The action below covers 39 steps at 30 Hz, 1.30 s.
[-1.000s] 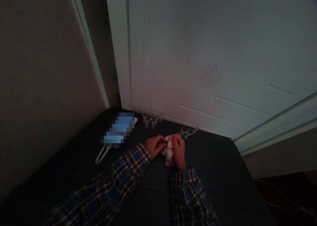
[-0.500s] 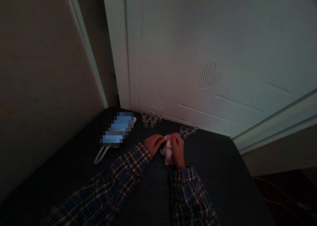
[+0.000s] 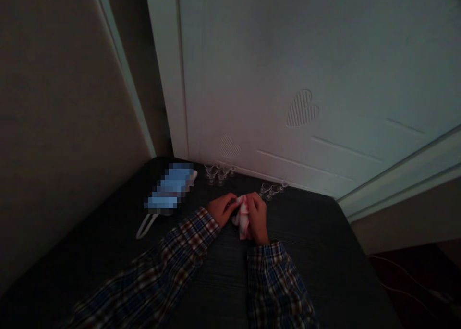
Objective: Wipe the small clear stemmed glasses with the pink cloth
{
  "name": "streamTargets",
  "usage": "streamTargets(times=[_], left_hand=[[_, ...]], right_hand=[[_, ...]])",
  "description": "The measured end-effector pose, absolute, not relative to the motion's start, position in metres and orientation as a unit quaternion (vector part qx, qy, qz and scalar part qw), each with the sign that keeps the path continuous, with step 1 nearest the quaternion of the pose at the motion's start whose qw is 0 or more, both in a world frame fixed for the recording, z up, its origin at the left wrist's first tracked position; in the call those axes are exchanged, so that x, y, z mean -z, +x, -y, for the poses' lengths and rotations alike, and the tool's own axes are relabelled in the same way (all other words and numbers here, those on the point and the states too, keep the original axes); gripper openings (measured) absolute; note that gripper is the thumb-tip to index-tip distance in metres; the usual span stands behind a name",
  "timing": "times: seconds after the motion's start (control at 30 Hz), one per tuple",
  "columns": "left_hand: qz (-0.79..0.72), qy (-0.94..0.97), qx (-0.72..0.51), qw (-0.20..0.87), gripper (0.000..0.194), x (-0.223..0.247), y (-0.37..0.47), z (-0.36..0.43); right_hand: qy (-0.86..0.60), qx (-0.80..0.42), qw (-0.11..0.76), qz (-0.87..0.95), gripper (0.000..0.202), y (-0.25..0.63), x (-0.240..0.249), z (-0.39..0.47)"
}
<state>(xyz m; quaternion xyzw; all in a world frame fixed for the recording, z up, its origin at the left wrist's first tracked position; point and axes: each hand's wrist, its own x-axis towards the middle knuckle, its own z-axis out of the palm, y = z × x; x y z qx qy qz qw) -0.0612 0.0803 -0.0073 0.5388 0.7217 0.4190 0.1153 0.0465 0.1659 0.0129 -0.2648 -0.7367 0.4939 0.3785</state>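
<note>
Between my hands is a small pink and white cloth (image 3: 244, 221), bunched up just above the dark table. My left hand (image 3: 221, 210) pinches its upper left edge with thumb and fingers. On its right side, my right hand (image 3: 257, 216) is closed around the cloth, fingers curled over the top. Whether a smaller thing is wrapped inside the cloth cannot be seen. Just beyond my right hand stand several small clear stemmed glasses (image 3: 274, 190). Another cluster of little clear glasses (image 3: 220, 174) is behind my left hand, close to the white panel.
A phone-like device with a blurred bright screen (image 3: 171, 187) lies on the left of the dark table (image 3: 309, 252), a white strap (image 3: 144, 225) at its near end. A white panel with carved hearts (image 3: 252, 79) rises along the back edge. Thin cables (image 3: 403, 274) lie below on the right.
The view has shifted very slightly. Both hands keep their hold on the cloth with hardly any visible movement, and the glasses stay where they were.
</note>
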Motion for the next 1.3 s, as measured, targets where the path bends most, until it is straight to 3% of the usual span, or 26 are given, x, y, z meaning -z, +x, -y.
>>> streamTargets(times=[0.93, 1.3], left_hand=[[-0.730, 0.548, -0.403, 0.066, 0.029, 0.0075, -0.0641, -0.0809], [-0.716, 0.492, -0.478, 0.126, 0.029, 0.0106, -0.0660, -0.0846]], right_hand=[[-0.272, -0.489, 0.378, 0.737, 0.027, 0.0456, -0.0072, -0.1682], [-0.272, -0.508, 0.386, 0.721, 0.027, 0.0467, -0.0093, -0.1700]])
